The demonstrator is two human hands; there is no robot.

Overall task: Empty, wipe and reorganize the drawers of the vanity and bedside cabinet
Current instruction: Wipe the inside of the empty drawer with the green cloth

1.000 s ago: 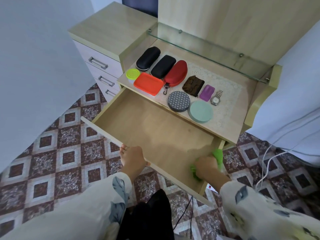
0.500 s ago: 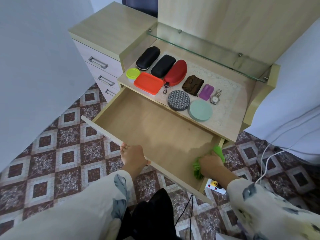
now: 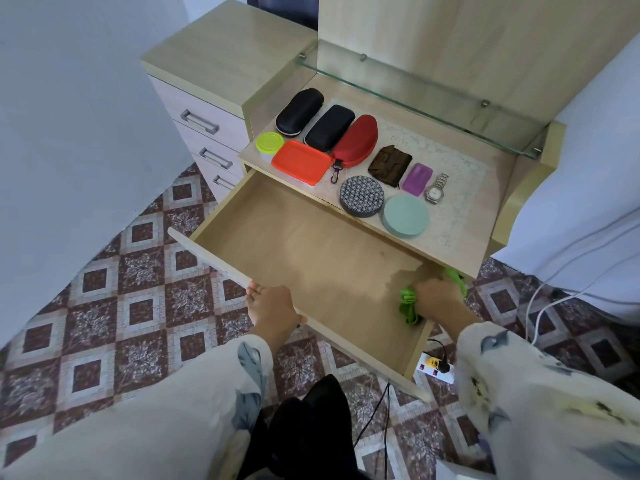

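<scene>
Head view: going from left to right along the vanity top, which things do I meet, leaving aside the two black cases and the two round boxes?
lime-green round lid → orange rectangular lid → red case → brown pouch → purple case → wristwatch

Patterned tile floor (image 3: 138,306); white power strip (image 3: 427,369) on it, black plug (image 3: 445,367) inserted; white cable (image 3: 539,307) right.

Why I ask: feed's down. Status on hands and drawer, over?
Left hand grips drawer front. Right hand holds green cloth in its near right corner. Nothing else inside.
</scene>
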